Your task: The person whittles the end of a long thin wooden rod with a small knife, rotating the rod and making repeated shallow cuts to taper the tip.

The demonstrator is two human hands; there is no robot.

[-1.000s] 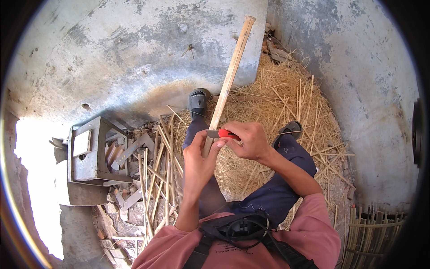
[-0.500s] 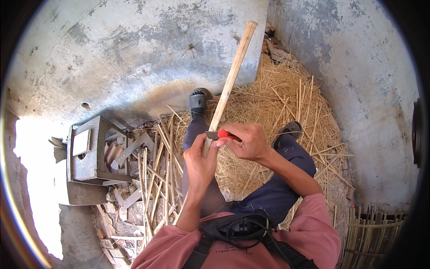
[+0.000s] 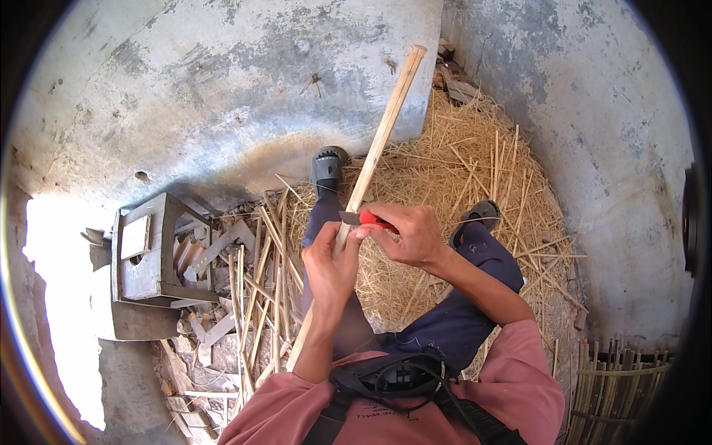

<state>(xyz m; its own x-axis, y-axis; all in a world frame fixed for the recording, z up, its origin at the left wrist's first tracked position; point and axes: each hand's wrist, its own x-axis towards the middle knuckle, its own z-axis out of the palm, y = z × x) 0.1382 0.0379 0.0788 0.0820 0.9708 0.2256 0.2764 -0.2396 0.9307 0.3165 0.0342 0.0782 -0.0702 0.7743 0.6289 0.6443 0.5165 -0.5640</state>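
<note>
A long, pale split strip of bamboo or wood slants from beside my left forearm up toward the far wall. My left hand is closed around its lower middle. In my right hand is a knife with a red handle, gripped with curled fingers. Its short grey blade lies across the strip, just beyond my left thumb and fingers. Both hands are close together, and my right fingers come up against the left thumb. Part of the strip is hidden behind my left hand and wrist.
Straw-like shavings cover the floor around my legs. Loose strips lie to the left, beside a wooden box with an open side. A slatted basket stands at the lower right. Weathered walls rise ahead and to the right.
The far end of the strip has dropped slightly, the strip sliding a little toward me. Both hands and the knife stay in nearly the same place.
</note>
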